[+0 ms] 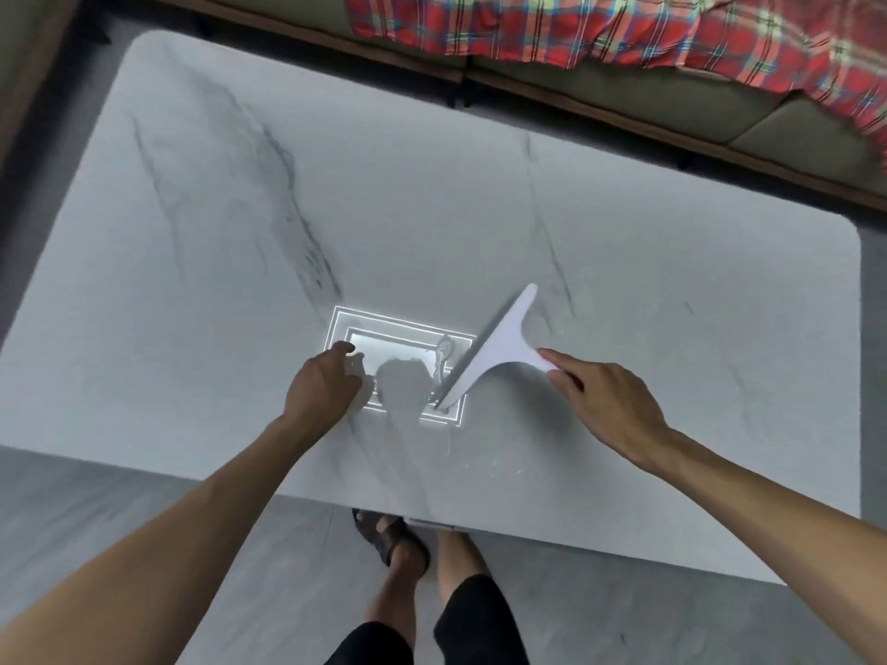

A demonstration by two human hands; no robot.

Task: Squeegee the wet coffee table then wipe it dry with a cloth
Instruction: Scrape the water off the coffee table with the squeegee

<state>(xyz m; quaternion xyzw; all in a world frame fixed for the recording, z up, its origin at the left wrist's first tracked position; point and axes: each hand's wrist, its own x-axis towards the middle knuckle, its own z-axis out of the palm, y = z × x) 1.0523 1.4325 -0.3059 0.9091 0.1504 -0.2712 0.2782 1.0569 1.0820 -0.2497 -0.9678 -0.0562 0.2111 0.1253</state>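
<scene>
On squeegee step, judging by the water; no cloth in view, dry wipe not begun. Pinching squeegee (494,352) by its handle in right grip (609,405), fingers curled round it, blade running diagonally ahead-left of that grip, edge down on bench (432,208). Holding nothing in left grip (321,386): fingers loosely curled, low over bench just left of blade; cannot tell if touching. Seeing puddle streak (444,357) right against blade, between both grips. Next, probably: press blade flat, drag water toward near edge behind the grips, pull left grip out of path, then fetch cloth.
</scene>
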